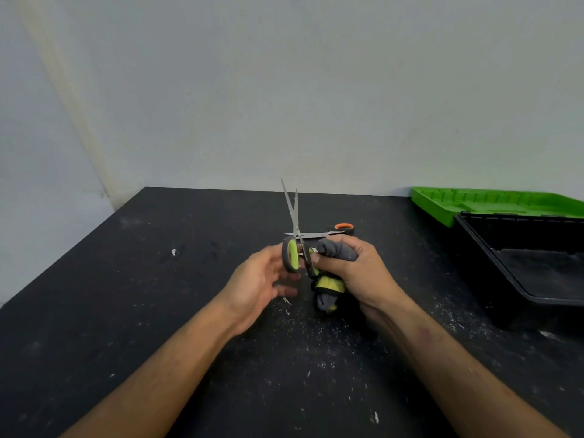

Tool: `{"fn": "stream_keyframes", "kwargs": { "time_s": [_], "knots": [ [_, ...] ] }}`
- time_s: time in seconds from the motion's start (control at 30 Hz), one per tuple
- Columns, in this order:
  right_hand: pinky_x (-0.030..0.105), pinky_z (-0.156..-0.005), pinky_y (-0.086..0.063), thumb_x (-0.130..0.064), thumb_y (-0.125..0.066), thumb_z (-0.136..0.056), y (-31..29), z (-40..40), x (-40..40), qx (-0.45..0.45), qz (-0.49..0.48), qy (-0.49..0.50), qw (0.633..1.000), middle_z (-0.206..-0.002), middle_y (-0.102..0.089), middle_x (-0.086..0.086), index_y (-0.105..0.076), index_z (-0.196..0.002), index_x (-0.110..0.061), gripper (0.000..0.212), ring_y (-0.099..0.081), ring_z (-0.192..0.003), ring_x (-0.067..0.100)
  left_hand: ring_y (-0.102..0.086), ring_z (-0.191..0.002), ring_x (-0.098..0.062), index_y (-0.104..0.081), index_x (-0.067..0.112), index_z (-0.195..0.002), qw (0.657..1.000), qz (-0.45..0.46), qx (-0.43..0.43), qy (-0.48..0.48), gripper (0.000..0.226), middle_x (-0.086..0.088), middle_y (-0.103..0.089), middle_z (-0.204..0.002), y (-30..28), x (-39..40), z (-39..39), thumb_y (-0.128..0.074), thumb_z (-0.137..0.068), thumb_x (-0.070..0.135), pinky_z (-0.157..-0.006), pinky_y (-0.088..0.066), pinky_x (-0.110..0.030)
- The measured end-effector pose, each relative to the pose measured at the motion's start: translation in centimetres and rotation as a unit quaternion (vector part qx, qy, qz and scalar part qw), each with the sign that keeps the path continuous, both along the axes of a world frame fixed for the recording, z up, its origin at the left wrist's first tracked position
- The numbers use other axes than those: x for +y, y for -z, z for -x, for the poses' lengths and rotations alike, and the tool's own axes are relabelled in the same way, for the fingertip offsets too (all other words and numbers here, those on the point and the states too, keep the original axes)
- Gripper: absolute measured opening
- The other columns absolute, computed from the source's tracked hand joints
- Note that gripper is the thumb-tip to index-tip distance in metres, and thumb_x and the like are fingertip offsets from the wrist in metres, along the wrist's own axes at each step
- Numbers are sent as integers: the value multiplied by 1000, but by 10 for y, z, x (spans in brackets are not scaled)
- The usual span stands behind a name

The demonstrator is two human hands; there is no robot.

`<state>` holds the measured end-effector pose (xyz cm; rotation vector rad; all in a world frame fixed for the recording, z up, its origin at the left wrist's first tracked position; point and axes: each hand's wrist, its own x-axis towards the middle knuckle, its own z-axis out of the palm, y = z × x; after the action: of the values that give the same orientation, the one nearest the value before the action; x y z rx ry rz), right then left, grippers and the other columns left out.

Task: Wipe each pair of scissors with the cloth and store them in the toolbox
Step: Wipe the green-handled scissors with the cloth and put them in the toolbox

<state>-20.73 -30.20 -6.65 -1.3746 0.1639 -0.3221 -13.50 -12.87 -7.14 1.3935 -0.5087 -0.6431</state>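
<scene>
Counting from the near edge of the black table point(132, 343), two bare forearms reach in, ending in two hands, and two pairs of scissors and one toolbox are in view. Nearest, the table's matte black top is speckled with pale flecks and scuffs. Above its middle, the left hand point(262, 279) is loosely open, palm turned inward, its blurred fingers touching the grey-and-lime handle loop of the green scissors point(295, 238) without clearly gripping it. These scissors stand nearly upright, their two slim steel blades parted in a narrow V with the tips pointing up and away. The right hand point(354, 267) is curled closed around a bunched cloth point(331, 279), soft grey fabric with yellow patches and dark trim, pressed against the scissors' other handle, which it largely hides. Just behind the hands, the orange scissors point(328, 233) lie flat on the table, blades closed and pointing left, one orange-lined loop showing. At the table's far right corner the toolbox point(493, 248) sits open: a deep black plastic tub, its ribbed green lid point(474, 203) laid back behind it.
</scene>
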Motion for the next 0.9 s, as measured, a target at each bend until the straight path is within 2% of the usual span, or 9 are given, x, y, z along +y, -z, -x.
{"fn": "stream_keyframes", "kwargs": {
  "time_s": [0.07, 0.17, 0.27, 0.33, 0.43, 0.53, 0.7, 0.8, 0.9],
  "knots": [
    [26, -55, -56, 8, -77, -84, 3, 0, 4, 9, -17, -3, 1000, -74, -71, 8, -69, -89, -3, 14, -66, -61, 16, -57, -100, -27, -70, 14, -126, 999, -16, -28, -6, 48, -20, -69, -121, 2, -6, 6, -48, -97, 45, -88, -48, -44],
    [32, -65, -60, 5, -78, -84, 6, -2, 8, 6, -29, -5, 1000, -86, -74, 17, -70, -101, 6, 18, -70, -74, 23, -62, -100, -27, -71, 5, -119, 1000, 24, -3, -18, 48, -15, -70, -108, 3, -11, 12, -62, -94, 44, -89, -50, -44],
    [35, -78, -63, 3, -77, -86, 6, -2, 10, 0, -17, 1, 1000, -100, -78, 21, -74, -110, 2, 24, -74, -87, 25, -67, -104, -26, -71, 7, -123, 997, 58, 5, -44, 36, -23, -72, -117, 3, -11, 12, -56, -100, 30, -90, -55, -39],
    [35, -83, -63, 1, -76, -88, 4, 0, 12, 3, -7, 1, 1000, -105, -78, 22, -75, -113, 0, 25, -75, -91, 24, -70, -103, -22, -72, 8, -122, 996, 71, 2, -54, 31, -18, -74, -118, 4, -13, 12, -51, -104, 24, -87, -59, -35],
    [31, -71, -63, -4, -77, -89, 1, 3, 13, 8, -19, -11, 1000, -100, -80, 16, -75, -111, -3, 22, -77, -85, 23, -74, -101, -20, -72, 11, -116, 993, 55, -43, -92, 25, -8, -79, -106, 3, -13, 8, -51, -105, 18, -88, -61, -35],
    [24, -54, -56, -6, -79, -88, -4, 5, 6, 5, 6, 37, 999, -77, -73, 3, -74, -96, -5, 9, -67, -64, 12, -77, -100, -18, -70, 16, -112, 986, 11, -104, -127, 19, -1, -80, -100, 2, -4, -3, -52, -106, 16, -92, -61, -42],
    [24, -64, -55, -23, -86, -80, -20, 9, -8, 2, 49, 30, 998, -105, -74, 22, -75, -99, -5, 28, -66, -76, 13, -77, -95, -26, -69, 12, -120, 974, -50, -164, -146, 22, -10, -76, -103, 2, 8, -10, -59, -102, 18, -82, -65, -45],
    [21, -60, -53, -13, -86, -81, -24, 12, -2, 6, 89, -18, 996, -78, -75, 1, -75, -87, -10, 13, -66, -68, 9, -77, -87, -22, -72, 19, -114, 952, -106, -235, -165, 17, -4, -77, -95, 6, 10, -14, -65, -99, 25, -76, -66, -41],
    [24, -62, -55, -2, -86, -79, -15, 6, 3, 26, 108, 1, 994, -76, -75, 3, -76, -93, -7, 18, -69, -68, 12, -76, -80, -14, -72, 25, -105, 933, -140, -284, -172, 9, 2, -78, -87, 8, 9, -12, -68, -97, 29, -71, -64, -34]
  ]
}}
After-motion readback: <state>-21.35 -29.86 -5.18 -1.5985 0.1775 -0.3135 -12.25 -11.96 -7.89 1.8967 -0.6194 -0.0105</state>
